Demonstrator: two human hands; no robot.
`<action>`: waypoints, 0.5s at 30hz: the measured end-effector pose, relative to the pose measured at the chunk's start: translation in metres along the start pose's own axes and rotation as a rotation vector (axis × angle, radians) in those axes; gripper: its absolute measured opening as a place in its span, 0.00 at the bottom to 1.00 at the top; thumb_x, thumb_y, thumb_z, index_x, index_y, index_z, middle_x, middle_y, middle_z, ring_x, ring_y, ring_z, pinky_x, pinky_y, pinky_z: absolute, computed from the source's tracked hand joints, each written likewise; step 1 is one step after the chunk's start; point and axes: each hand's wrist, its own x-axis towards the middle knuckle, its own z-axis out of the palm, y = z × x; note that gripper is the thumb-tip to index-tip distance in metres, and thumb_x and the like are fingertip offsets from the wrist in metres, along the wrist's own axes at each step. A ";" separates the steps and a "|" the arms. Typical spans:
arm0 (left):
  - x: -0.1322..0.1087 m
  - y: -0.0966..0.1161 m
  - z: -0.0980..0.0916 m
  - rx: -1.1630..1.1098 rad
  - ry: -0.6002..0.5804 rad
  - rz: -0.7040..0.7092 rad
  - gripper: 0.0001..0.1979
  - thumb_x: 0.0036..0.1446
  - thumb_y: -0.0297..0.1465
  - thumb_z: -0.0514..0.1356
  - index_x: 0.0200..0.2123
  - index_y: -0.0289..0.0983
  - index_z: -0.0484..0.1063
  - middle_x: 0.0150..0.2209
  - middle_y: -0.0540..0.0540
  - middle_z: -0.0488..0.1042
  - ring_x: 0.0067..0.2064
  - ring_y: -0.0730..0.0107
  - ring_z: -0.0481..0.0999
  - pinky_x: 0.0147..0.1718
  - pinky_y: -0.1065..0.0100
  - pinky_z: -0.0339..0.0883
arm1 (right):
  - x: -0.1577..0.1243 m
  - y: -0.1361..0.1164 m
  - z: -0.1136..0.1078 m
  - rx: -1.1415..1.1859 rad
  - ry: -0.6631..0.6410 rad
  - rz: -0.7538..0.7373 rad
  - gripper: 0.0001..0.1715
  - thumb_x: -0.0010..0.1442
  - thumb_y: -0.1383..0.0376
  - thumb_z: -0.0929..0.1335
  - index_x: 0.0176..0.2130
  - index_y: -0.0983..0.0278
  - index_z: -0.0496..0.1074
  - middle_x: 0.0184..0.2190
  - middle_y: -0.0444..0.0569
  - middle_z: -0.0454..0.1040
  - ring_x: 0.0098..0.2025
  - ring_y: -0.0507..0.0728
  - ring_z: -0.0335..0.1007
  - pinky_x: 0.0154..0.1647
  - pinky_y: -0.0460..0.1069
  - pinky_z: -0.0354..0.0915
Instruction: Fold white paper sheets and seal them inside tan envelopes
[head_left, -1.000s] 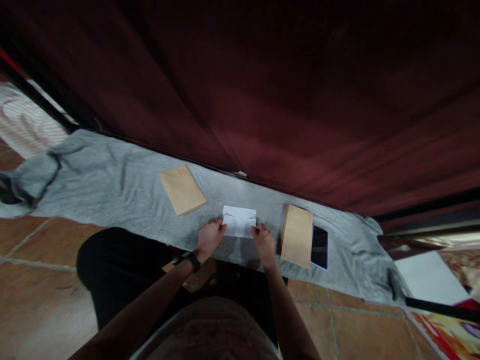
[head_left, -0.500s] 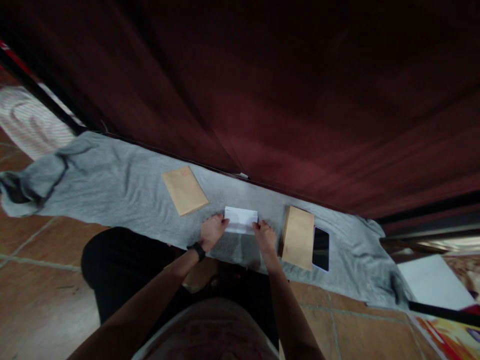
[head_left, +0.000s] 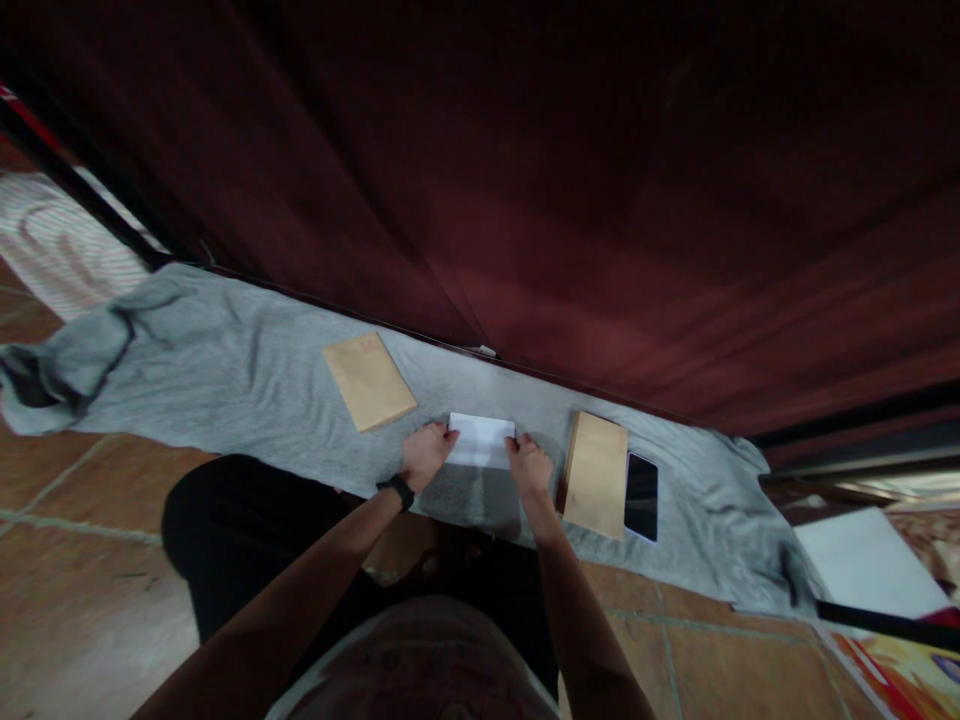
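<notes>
A folded white paper (head_left: 482,441) lies on a grey cloth (head_left: 240,380) spread over the floor. My left hand (head_left: 424,455) pinches its left edge, and a dark band sits on that wrist. At the paper's right edge my right hand (head_left: 529,467) pinches the sheet as well. One brown envelope (head_left: 368,380) lies on the cloth to the left of the paper. A stack of brown envelopes (head_left: 596,473) sits just right of my right hand.
A dark phone (head_left: 640,495) lies beside the envelope stack. A dark red curtain (head_left: 525,200) hangs behind the cloth. Orange floor tiles (head_left: 75,560) surround me. A white sheet (head_left: 870,562) and colourful print (head_left: 900,670) lie at the right.
The white paper has been folded over and now looks narrower. Both hands moved slightly away from me along with it.
</notes>
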 end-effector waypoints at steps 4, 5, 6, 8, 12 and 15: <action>0.002 0.000 0.001 -0.003 0.008 0.001 0.20 0.68 0.43 0.52 0.42 0.34 0.75 0.43 0.35 0.79 0.45 0.55 0.78 0.41 0.63 0.65 | 0.002 -0.002 0.001 -0.015 0.019 -0.007 0.25 0.71 0.51 0.62 0.45 0.68 0.76 0.35 0.61 0.81 0.40 0.62 0.80 0.41 0.52 0.70; 0.003 0.000 0.002 -0.003 0.008 -0.001 0.20 0.68 0.44 0.51 0.42 0.34 0.75 0.43 0.35 0.79 0.45 0.56 0.78 0.41 0.63 0.65 | 0.003 -0.002 0.001 -0.018 0.023 -0.008 0.26 0.71 0.50 0.61 0.45 0.68 0.76 0.35 0.62 0.80 0.40 0.62 0.80 0.41 0.52 0.70; 0.004 0.000 0.002 -0.002 0.008 -0.004 0.20 0.68 0.44 0.51 0.42 0.34 0.75 0.43 0.35 0.80 0.45 0.56 0.78 0.41 0.63 0.65 | 0.003 -0.002 0.001 -0.020 0.028 -0.008 0.26 0.71 0.50 0.61 0.45 0.68 0.76 0.35 0.62 0.80 0.40 0.62 0.80 0.41 0.52 0.70; 0.006 -0.001 0.003 -0.002 0.002 -0.011 0.19 0.68 0.44 0.52 0.42 0.36 0.75 0.43 0.37 0.80 0.45 0.57 0.78 0.40 0.64 0.66 | 0.004 -0.001 0.002 -0.022 0.037 -0.008 0.26 0.71 0.50 0.61 0.45 0.68 0.76 0.35 0.62 0.80 0.39 0.62 0.80 0.41 0.52 0.70; 0.010 -0.002 0.002 -0.004 -0.016 -0.009 0.19 0.66 0.45 0.53 0.40 0.38 0.76 0.42 0.39 0.80 0.45 0.57 0.79 0.40 0.64 0.67 | 0.002 -0.001 0.002 -0.012 0.064 -0.017 0.25 0.71 0.51 0.62 0.43 0.68 0.76 0.35 0.61 0.80 0.39 0.61 0.80 0.41 0.51 0.69; 0.011 -0.002 0.001 0.000 -0.021 -0.012 0.20 0.66 0.46 0.53 0.40 0.38 0.76 0.42 0.38 0.80 0.45 0.56 0.79 0.40 0.64 0.67 | -0.001 -0.001 0.000 0.009 0.095 -0.031 0.22 0.71 0.53 0.62 0.43 0.68 0.76 0.34 0.59 0.80 0.38 0.61 0.79 0.42 0.51 0.68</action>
